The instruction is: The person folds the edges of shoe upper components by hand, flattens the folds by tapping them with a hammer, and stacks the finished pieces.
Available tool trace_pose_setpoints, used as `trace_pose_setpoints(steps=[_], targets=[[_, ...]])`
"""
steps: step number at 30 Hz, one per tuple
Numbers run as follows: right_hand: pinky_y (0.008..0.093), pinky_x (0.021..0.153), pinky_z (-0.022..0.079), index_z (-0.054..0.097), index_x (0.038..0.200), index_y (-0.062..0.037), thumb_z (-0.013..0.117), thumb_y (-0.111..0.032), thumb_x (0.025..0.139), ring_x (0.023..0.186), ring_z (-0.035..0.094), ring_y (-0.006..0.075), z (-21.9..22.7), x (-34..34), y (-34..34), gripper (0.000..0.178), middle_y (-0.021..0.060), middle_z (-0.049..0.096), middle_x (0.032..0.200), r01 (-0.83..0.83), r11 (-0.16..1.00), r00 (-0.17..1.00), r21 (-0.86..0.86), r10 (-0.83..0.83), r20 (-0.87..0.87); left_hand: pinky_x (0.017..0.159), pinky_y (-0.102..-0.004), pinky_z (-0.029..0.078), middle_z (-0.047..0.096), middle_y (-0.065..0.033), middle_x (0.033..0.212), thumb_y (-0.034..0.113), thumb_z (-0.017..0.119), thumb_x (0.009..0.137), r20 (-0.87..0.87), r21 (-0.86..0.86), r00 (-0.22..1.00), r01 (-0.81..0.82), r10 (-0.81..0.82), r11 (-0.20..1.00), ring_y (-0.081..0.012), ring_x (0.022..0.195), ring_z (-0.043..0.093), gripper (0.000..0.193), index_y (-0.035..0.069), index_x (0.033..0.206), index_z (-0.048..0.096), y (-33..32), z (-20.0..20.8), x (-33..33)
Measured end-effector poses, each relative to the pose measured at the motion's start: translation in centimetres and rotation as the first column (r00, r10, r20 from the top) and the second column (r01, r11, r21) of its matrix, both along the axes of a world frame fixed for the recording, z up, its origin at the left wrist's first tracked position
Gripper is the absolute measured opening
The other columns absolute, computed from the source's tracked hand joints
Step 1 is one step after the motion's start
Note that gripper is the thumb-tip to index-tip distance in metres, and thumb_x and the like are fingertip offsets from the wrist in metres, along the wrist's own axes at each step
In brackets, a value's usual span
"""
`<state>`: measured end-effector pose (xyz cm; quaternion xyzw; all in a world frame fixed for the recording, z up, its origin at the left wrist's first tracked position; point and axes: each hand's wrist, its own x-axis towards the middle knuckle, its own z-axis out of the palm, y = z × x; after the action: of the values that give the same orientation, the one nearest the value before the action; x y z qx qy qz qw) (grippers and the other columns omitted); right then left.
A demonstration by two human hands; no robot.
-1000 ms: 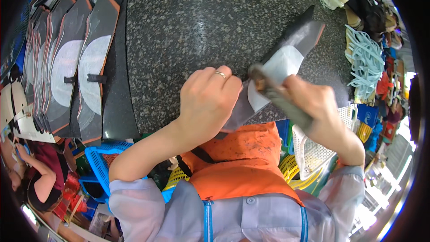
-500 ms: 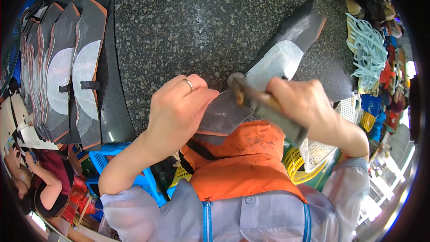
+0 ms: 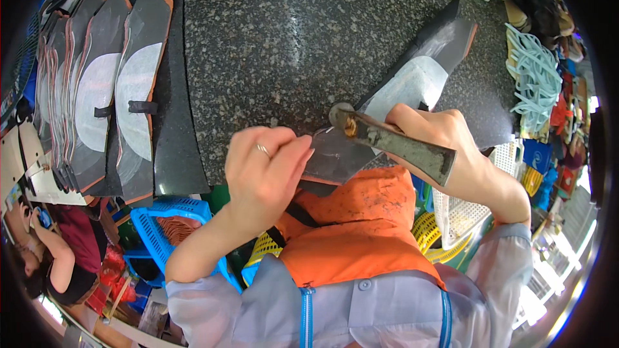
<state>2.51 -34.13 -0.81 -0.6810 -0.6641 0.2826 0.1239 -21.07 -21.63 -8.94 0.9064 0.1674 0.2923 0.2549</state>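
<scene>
A dark, angular flat panel [image 3: 342, 151] with reddish edges and a pale half-round patch [image 3: 412, 84] lies slantwise on the speckled stone tabletop [image 3: 271, 45]. In my right hand [image 3: 442, 135] is a hammer; its long, worn metal head [image 3: 400, 145] hovers over the panel's near part, while my grip hides the handle. My left hand [image 3: 261, 167], with a ring on one finger, is closed in a pinch beside the panel's near left end. What it pinches, if anything, is hidden. A short pale sliver shows on the panel's edge near those fingertips.
Similar panels [image 3: 97, 96] stand in an overlapping row at the left. A bundle of pale blue strips [image 3: 535, 80] lies at the right. Blue [image 3: 171, 212] and white plastic baskets [image 3: 461, 216] are below the table edge. Another person [image 3: 61, 258] sits at lower left.
My left hand has drawn slightly toward me, away from the panel's edge. The hammer head, blurred before, is now sharp, with its rear end raised a little. The whole view has shifted slightly.
</scene>
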Motion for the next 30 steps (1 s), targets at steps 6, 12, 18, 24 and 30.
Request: trace_pose_setpoints(steps=[6,12,18,24,30], targets=[[0.0434,0.048,0.049,0.049,0.092,-0.0051,0.067,-0.018,0.092,0.057,0.063,0.034,0.1,-0.7,0.1,0.023,0.0103,0.059,0.066,-0.025,0.999,1.0,0.032,0.025,0.006,0.065,-0.0361,0.052,0.065,-0.0092,0.094,-0.001,0.08,0.071,0.014,0.203,0.999,0.036,-0.04,0.978,-0.0269,0.081,0.063,0.028,-0.003,0.098,0.074,-0.9,-0.6,-0.5],[0.0425,0.042,0.049,0.05,0.092,-0.0062,0.07,-0.026,0.093,0.053,0.064,0.0295,-1.0,-1.2,0.7,0.028,0.0082,0.059,0.065,-0.022,0.993,0.997,0.118,0.013,0.078,0.067,-0.0361,0.054,0.064,-0.0142,0.094,-0.002,0.074,0.076,-0.124,0.372,0.989,0.119,-0.078,0.921,-0.0275,0.08,0.063,0.023,-0.01,0.098,0.07,-1.1,0.8,-0.1],[0.0445,0.045,0.049,0.051,0.089,-0.006,0.069,-0.024,0.091,0.052,0.063,0.0301,-1.9,-1.0,-0.8,0.026,0.0099,0.06,0.064,0.025,0.989,0.998,0.143,-0.033,0.055,0.081,-0.0411,0.056,0.063,-0.021,0.109,0.016,0.078,0.079,-0.326,0.106,0.941,0.13,-0.09,0.986,-0.0336,0.095,0.065,0.044,-0.005,0.116,0.067,-0.8,3.6,-0.6],[0.0313,0.071,0.055,0.047,0.144,-0.0018,0.067,-0.007,0.095,0.078,0.07,0.0156,1.2,0.9,-2.0,0.053,0.0103,0.071,0.093,0.64,0.718,0.751,0.273,-0.509,-0.42,0.109,-0.0558,0.041,0.047,-0.0296,0.14,0.037,0.088,0.072,-0.182,0.042,0.978,0.113,-0.103,0.993,-0.0473,0.13,0.048,0.09,0.0,0.144,0.047,-5.6,7.2,7.5],[0.0292,0.074,0.049,0.046,0.142,-0.002,0.063,-0.007,0.098,0.08,0.055,0.0109,-5.8,5.1,-5.5,0.047,0.0019,0.059,0.091,0.856,0.322,0.512,0.405,-0.636,-0.577,0.101,-0.0422,0.049,0.065,-0.0146,0.118,0.013,0.083,0.08,-0.05,-0.419,0.99,0.096,-0.129,0.903,-0.0307,0.115,0.064,0.065,0.006,0.138,0.056,1.5,6.1,9.0]])
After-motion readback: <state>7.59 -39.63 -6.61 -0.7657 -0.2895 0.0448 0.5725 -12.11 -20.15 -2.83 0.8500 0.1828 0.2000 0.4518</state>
